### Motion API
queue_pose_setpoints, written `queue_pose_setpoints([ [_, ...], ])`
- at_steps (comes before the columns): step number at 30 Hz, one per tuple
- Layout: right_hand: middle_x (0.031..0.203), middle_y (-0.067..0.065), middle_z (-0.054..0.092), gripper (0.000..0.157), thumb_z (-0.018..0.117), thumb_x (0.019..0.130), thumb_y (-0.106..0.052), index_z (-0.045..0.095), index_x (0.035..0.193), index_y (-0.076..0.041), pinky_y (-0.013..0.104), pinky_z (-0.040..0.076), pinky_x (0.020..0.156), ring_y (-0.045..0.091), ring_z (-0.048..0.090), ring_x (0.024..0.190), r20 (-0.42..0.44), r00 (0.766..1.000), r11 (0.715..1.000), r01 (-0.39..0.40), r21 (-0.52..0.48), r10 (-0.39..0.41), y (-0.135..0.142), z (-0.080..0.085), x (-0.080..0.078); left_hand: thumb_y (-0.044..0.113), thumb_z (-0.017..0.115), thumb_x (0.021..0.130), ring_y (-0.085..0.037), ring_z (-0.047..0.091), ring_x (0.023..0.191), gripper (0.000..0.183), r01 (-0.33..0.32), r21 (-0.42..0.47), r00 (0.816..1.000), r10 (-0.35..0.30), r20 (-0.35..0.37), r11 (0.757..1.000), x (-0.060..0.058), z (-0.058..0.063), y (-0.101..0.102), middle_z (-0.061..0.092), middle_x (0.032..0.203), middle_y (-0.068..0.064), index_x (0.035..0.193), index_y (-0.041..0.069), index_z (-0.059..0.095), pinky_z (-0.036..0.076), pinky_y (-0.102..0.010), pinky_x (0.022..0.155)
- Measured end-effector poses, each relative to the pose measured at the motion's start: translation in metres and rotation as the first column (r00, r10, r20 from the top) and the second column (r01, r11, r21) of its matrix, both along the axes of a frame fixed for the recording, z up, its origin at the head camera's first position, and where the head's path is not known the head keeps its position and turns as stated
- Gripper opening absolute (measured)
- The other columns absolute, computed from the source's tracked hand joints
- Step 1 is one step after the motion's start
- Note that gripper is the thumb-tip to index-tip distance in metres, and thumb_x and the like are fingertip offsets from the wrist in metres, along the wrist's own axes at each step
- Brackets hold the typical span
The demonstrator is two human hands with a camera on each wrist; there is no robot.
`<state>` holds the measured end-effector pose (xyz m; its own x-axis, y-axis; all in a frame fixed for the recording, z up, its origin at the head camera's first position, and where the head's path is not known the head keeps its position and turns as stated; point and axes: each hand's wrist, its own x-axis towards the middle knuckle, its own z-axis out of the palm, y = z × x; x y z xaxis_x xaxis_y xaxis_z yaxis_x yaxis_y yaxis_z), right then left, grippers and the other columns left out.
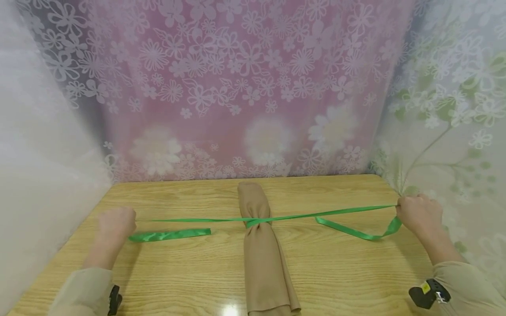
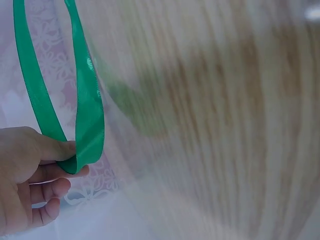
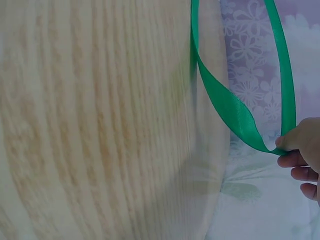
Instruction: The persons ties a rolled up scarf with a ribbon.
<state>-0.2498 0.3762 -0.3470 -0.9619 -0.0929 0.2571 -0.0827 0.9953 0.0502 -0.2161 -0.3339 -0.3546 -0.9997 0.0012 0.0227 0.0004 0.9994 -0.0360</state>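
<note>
A rolled brown cloth (image 1: 262,267) lies lengthwise on the wooden table, cinched in its upper part by a green ribbon (image 1: 316,214). The ribbon crosses over itself at the cinch and stretches out nearly level to both sides. My left hand (image 1: 117,223) pinches one side between thumb and fingers; a loose tail (image 1: 171,235) trails back toward the cloth. Far to the right, my right hand (image 1: 421,215) pinches the other side. From there a slack, twisted tail (image 3: 232,112) hangs down and doubles back toward the middle.
The wooden table (image 1: 189,272) has a glossy, light-reflecting surface. A pink flowered curtain (image 1: 257,87) hangs along its back edge. A white sheet (image 1: 47,145) closes the left side, and a pale floral one (image 1: 454,145) closes the right, close beside my right hand.
</note>
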Motion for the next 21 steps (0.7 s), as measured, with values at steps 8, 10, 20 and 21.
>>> queue_pose_setpoints([
  [8,0.049,-0.002,0.042,0.029,0.055,0.079,-0.006,0.05,0.052,-0.015,0.042,0.036,0.042,0.026,0.041,0.051,-0.073,0.995,0.997,-0.069,0.032,0.071,-0.01,-0.005,0.0,0.002,0.06,0.079,-0.022,0.048,0.059,0.015,0.034,-0.008,0.999,-0.034,0.007,0.999,-0.006,-0.006,0.009,0.05,0.063,-0.004,0.066,0.008,0.055,0.046,-0.042,0.053],
  [10,0.048,-0.003,0.04,0.031,0.056,0.078,-0.004,0.049,0.05,-0.015,0.041,0.037,0.041,0.022,0.038,0.048,-0.091,0.992,0.996,-0.086,0.039,0.089,-0.014,-0.007,-0.003,0.002,0.06,0.08,-0.019,0.047,0.055,0.013,0.06,-0.027,0.998,-0.059,0.013,0.998,-0.005,-0.008,0.012,0.049,0.061,-0.003,0.069,0.006,0.057,0.044,-0.035,0.051],
  [20,0.062,0.005,0.051,0.022,0.053,0.082,-0.003,0.058,0.063,-0.01,0.045,0.043,0.055,0.026,0.046,0.061,0.124,0.992,0.997,-0.041,0.073,0.031,-0.027,-0.016,-0.019,0.0,0.061,0.08,-0.011,0.037,0.048,0.027,0.104,-0.082,0.994,-0.105,-0.016,0.991,-0.01,-0.012,0.024,0.04,0.052,0.001,0.059,0.009,0.047,0.035,-0.024,0.046],
  [21,0.065,0.007,0.053,0.019,0.054,0.082,-0.003,0.06,0.065,-0.009,0.048,0.045,0.058,0.028,0.049,0.064,0.133,0.991,0.996,-0.043,0.082,0.031,-0.027,-0.017,-0.02,0.0,0.062,0.08,-0.011,0.037,0.048,0.026,0.11,-0.088,0.994,-0.112,-0.016,0.99,-0.011,-0.012,0.025,0.041,0.053,0.001,0.059,0.009,0.048,0.035,-0.023,0.046],
])
